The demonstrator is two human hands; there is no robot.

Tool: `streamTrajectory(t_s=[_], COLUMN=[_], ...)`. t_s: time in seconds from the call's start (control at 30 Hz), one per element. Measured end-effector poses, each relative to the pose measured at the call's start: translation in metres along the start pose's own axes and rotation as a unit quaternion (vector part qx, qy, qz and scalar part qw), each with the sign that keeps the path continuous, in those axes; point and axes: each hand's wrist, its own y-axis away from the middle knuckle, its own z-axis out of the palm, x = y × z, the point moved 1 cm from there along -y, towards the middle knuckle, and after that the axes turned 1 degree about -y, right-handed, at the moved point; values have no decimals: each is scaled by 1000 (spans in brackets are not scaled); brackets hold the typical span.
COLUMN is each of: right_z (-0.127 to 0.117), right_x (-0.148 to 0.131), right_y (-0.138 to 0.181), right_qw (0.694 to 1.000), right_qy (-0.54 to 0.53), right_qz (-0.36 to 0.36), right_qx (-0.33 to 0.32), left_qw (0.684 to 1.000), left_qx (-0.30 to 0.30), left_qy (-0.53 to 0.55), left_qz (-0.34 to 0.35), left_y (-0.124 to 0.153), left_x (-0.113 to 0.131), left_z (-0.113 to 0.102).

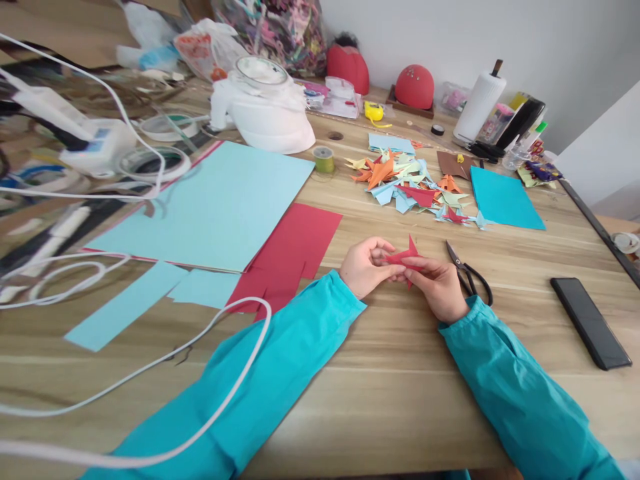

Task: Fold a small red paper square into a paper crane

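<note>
Between my two hands is a small red folded paper crane [411, 248], its points sticking up and down past the fingers. My left hand [369, 268] pinches it from the left, thumb along its lower side. From the right, my right hand [438, 285] grips it between thumb and fingers. Part of the folded paper is hidden behind the fingertips. Black-handled scissors [469, 275] lie just beyond my right hand. Farther back is a heap of folded paper cranes [407, 180] in orange, red, pale green and light blue.
Light blue sheets [215, 207] and red paper [305, 233] lie left of my hands. White cables [200, 343] loop over the left side and across my left sleeve. A phone [590, 323] rests at the right. A thread spool [324, 160] and bright blue paper [505, 198] are farther back.
</note>
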Motion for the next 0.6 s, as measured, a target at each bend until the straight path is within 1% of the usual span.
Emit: streamTrajectory(t_s=[0.17, 0.3, 0.47, 0.6], right_z=[2, 0, -2, -3], right_x=[-4, -2, 2, 6], right_y=[1, 0, 0, -1], right_qw=[1000, 1000, 999, 997], right_qy=[11, -17, -37, -64], right_qz=[1, 11, 24, 31], right_qx=[-12, -14, -11, -11], left_qw=[1000, 1000, 999, 1000], left_qx=[-7, -19, -32, -25], left_qy=[-16, -21, -10, 2], left_qz=[5, -9, -8, -10], left_y=[-1, -2, -3, -4], left_x=[0, -1, -4, -5], left_z=[-1, -4, -6, -6])
